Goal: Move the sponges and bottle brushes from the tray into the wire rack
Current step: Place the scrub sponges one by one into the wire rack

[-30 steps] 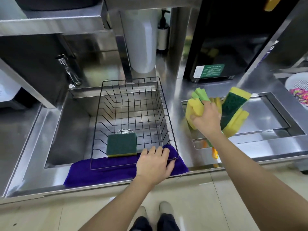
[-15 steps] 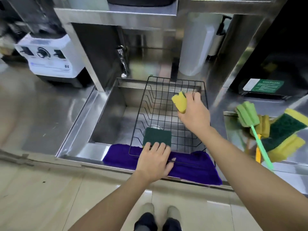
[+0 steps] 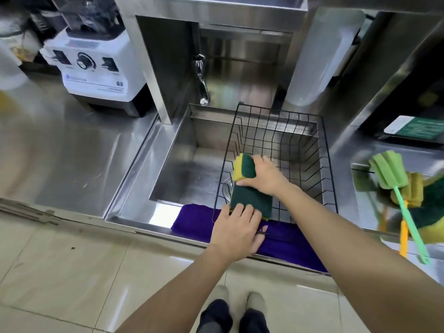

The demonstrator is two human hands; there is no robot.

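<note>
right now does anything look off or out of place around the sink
Nothing spilled or broken. The wire rack sits tilted in the sink, its front edge propped on the purple cloth. The green bottle brush handle sticks out past the tray.

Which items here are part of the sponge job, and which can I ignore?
Job:
wire rack
sponge in right hand
sponge already in rack
green bottle brush
orange brush
sponges on the tray
tray

Ignore:
blender
tap
purple cloth
</note>
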